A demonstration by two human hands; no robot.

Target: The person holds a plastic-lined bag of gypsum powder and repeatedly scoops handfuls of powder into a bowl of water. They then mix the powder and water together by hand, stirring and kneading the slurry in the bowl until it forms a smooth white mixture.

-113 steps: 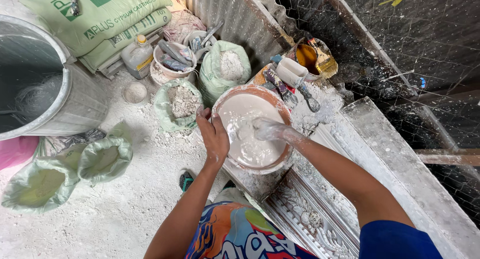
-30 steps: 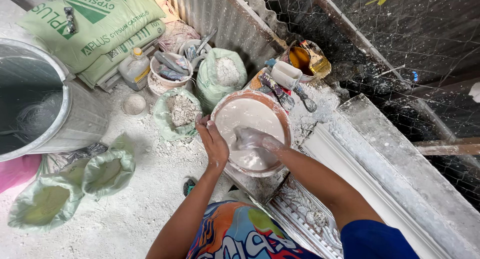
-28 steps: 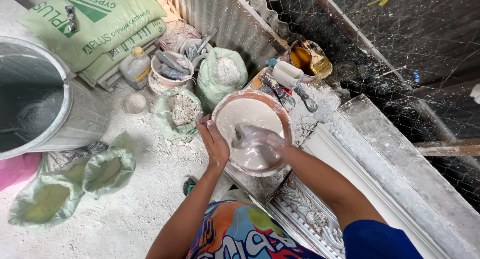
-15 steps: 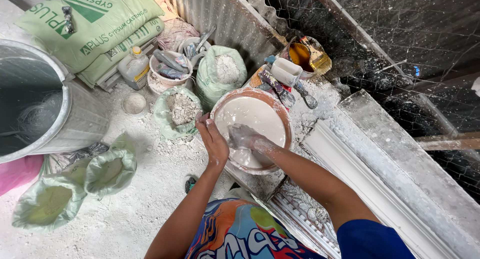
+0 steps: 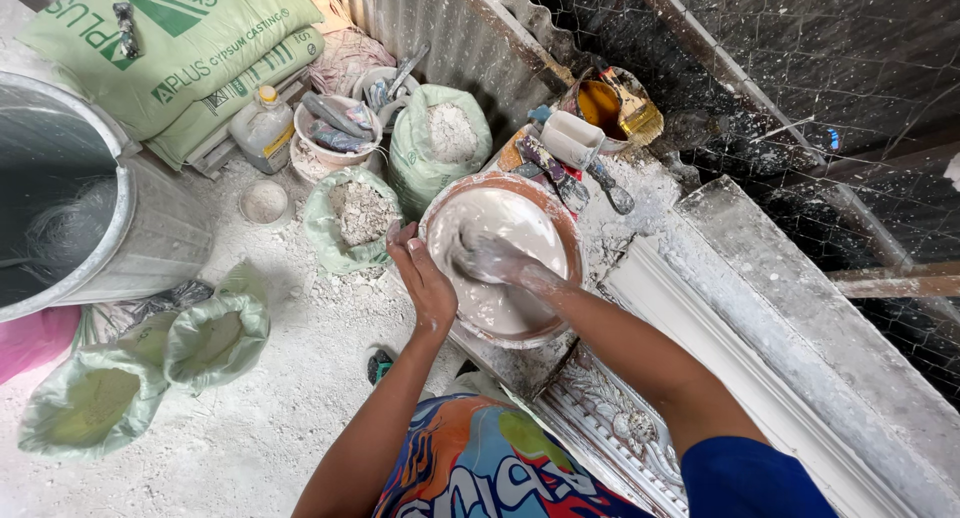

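Mixing of wet white plaster by hand, seen from the head camera. A brown-rimmed mixing bowl (image 5: 502, 258) sits at the centre of the view, on a plaster-crusted bench edge, half filled with pale slurry. The right hand (image 5: 490, 261) is sunk into the slurry and coated in it; whether its fingers are spread or curled cannot be told under the plaster. The left hand (image 5: 425, 283) is laid flat against the bowl's rim at 9 o'clock, fingers together and extended, steadying rather than pinching. At 11 o'clock of the bowl an open green sack of grey lumps (image 5: 352, 216) stands on the floor; at 12 o'clock, a second sack of white powder (image 5: 442, 138). At 1 o'clock a white cup (image 5: 571, 139) and plaster-smeared tools are seen. A white cornice moulding (image 5: 760, 378) runs from 3 to 5 o'clock. A large metal drum (image 5: 120, 228) stands at far 9 o'clock. The step in hand is judged to be the stirring of the mix; the next move would call for a continued firm hold on the rim while lumps are worked out.
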